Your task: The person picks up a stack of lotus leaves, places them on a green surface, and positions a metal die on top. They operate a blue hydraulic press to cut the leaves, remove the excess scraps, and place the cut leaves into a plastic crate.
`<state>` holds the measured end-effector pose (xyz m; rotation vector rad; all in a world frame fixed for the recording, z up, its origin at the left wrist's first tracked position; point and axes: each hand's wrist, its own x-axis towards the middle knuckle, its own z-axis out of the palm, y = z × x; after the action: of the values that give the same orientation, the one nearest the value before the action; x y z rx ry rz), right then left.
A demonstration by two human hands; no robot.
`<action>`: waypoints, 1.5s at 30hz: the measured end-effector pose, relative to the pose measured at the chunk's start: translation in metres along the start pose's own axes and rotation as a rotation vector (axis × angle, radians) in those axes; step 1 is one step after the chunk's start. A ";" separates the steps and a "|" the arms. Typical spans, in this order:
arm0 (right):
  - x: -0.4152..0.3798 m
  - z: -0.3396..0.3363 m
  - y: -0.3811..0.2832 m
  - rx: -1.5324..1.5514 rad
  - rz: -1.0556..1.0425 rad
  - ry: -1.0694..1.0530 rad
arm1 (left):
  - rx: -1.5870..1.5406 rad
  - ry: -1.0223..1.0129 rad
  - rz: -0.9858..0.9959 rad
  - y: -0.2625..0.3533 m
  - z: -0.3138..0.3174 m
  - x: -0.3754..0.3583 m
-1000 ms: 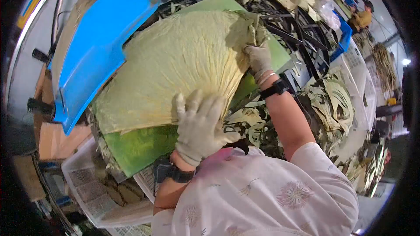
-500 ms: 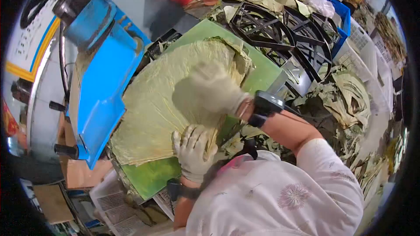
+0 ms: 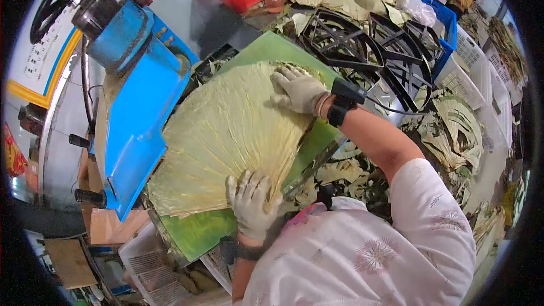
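Resting on broad leaves, gloved hands, yellow-edged sign unreadable

Gloved hands on pale leaf stack | green board beneath | black frames beside

The left fingers hide part of the leaf, and the white panel's lettering is illegibly small.
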<state>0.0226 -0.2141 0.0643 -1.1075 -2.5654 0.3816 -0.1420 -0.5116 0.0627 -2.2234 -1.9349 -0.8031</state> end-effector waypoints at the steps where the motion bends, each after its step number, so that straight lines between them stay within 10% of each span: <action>1: -0.005 0.002 -0.002 -0.079 -0.051 0.061 | 0.000 0.018 0.011 -0.002 0.001 0.001; 12: -0.014 -0.002 0.001 -0.072 -0.039 0.170 | -0.018 0.051 0.039 -0.002 0.005 -0.002; 16: -0.013 -0.060 0.020 0.165 -0.220 0.619 | -0.010 0.065 0.022 0.001 0.007 0.002; 19: -0.015 -0.087 0.070 0.023 0.071 0.740 | -0.002 0.043 -0.001 0.002 0.001 0.003; 24: -0.020 -0.071 0.181 -0.029 0.581 0.373 | -0.018 0.047 -0.006 0.001 0.000 0.005; 31: 0.016 -0.025 0.276 0.391 0.433 0.205 | -0.044 0.104 -0.107 0.002 -0.005 0.006; 39: 0.021 -0.081 0.254 0.702 0.310 0.260 | -0.100 0.166 -0.037 -0.003 0.006 -0.007; 45: -0.003 -0.108 0.035 0.453 -0.023 0.100 | -0.117 0.164 -0.040 -0.006 0.015 -0.012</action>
<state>0.0893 -0.1803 0.1497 -0.9008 -2.2434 0.8291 -0.1441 -0.5157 0.0430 -2.1106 -1.9070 -1.0935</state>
